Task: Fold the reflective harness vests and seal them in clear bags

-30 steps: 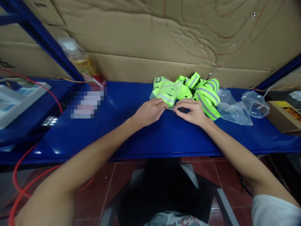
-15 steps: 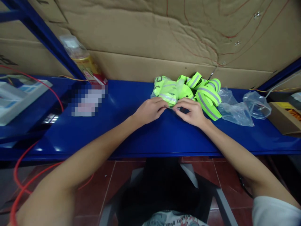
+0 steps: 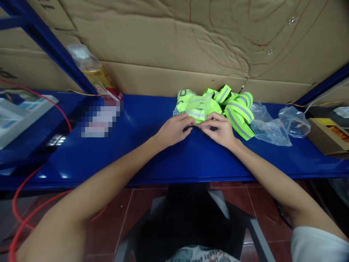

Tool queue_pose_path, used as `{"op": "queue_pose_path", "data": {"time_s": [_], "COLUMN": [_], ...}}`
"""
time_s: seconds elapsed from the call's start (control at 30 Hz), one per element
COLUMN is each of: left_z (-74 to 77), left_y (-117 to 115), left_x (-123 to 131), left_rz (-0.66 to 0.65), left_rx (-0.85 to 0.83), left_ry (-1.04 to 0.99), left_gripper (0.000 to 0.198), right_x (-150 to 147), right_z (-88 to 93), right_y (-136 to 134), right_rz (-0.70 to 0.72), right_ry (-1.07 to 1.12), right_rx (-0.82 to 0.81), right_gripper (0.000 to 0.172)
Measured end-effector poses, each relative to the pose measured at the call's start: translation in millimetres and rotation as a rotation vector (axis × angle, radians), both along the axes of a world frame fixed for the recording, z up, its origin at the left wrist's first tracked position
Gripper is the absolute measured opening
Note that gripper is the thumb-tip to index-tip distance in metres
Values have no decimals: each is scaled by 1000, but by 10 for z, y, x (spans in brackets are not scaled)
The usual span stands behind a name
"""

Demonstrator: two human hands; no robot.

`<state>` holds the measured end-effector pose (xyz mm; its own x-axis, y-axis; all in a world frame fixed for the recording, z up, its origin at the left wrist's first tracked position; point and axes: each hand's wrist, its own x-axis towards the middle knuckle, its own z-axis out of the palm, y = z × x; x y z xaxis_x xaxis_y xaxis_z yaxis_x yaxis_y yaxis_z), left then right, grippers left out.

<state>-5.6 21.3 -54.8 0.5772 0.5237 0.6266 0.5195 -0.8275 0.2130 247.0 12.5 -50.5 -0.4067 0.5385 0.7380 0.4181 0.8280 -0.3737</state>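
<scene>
A clear plastic bag (image 3: 196, 110) with folded neon-yellow reflective fabric inside lies near the back of the blue table. My left hand (image 3: 176, 128) is closed, its thumb and fingers pinching the near edge of this bag. On the other side my right hand (image 3: 220, 128) pinches the same edge between thumb and fingers. Just right of the bag, loose neon-yellow reflective straps (image 3: 240, 112) with grey stripes are heaped in loops, touching or very near my right fingers. The fingertips partly cover the bag's edge.
Clear plastic bags (image 3: 272, 127) lie right of the straps, then an open cardboard box (image 3: 327, 134). A bottle (image 3: 92, 71) stands at the back left. A red hose (image 3: 20, 203) hangs at the left. Cardboard (image 3: 152, 47) backs the blue table (image 3: 152, 163).
My right fingers have shifted slightly along the bag's edge, and more of the clear strip shows at them. The left hand keeps its pinch. The whole view has moved a little.
</scene>
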Motion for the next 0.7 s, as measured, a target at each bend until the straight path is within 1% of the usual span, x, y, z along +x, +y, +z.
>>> {"op": "queue_pose_path", "data": {"time_s": [0.13, 0.27, 0.37, 0.5, 0.6, 0.7], "left_z": [-13, -23, -4, 37, 39, 9], "left_y": [26, 46, 40, 17, 24, 53], "left_x": [-39, -51, -33, -35, -64, -91], "left_rz": [6, -14, -25, 12, 22, 9], "left_rx": [-28, -52, -83, -126, -102, -79], "left_ry": [3, -38, -55, 32, 87, 63], "left_gripper": [17, 17, 16, 11, 18, 21], "right_x": [-26, -51, -39, 2, 13, 3], "right_z": [-25, -33, -43, -66, -59, -28], "right_y": [-3, 3, 25, 61, 64, 48], "right_rz": [-16, -59, -53, -33, -40, -41], "right_ry": [-22, -31, -24, 13, 19, 18], "right_rx": [-26, 21, 37, -22, -30, -35], "right_gripper": [11, 8, 9, 7, 6, 6]}}
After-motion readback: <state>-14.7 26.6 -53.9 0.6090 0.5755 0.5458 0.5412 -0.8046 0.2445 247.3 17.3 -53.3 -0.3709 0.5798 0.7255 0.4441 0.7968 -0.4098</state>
